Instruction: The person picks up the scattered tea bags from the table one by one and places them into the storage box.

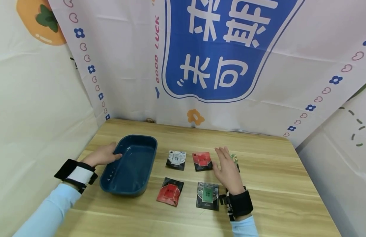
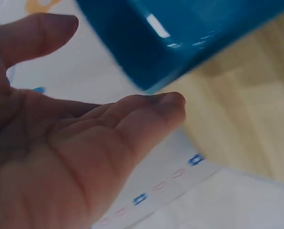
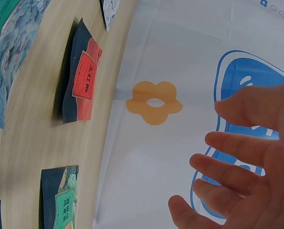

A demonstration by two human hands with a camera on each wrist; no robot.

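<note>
A deep dark-blue rectangular tub (image 1: 127, 171) stands at the left of the table. My left hand (image 1: 104, 154) is at its left rim, fingers along the outside and thumb at the edge. In the left wrist view that hand (image 2: 85, 138) has its fingers extended near a corner of the tub (image 2: 147, 47). My right hand (image 1: 228, 171) is held over the table with fingers spread, holding nothing. Beside its fingertips lies a red-and-black tea packet (image 1: 202, 160). The right hand partly covers a green-patterned packet (image 1: 235, 160); the right wrist view shows its green label (image 3: 64, 207).
Between tub and right hand lie a white-and-black packet (image 1: 176, 159) and another red-and-black packet (image 1: 170, 192). A grey packet with a green label (image 1: 208, 196) lies near the right wrist. A printed white cloth (image 1: 126, 65) hangs behind the wooden table (image 1: 277, 184).
</note>
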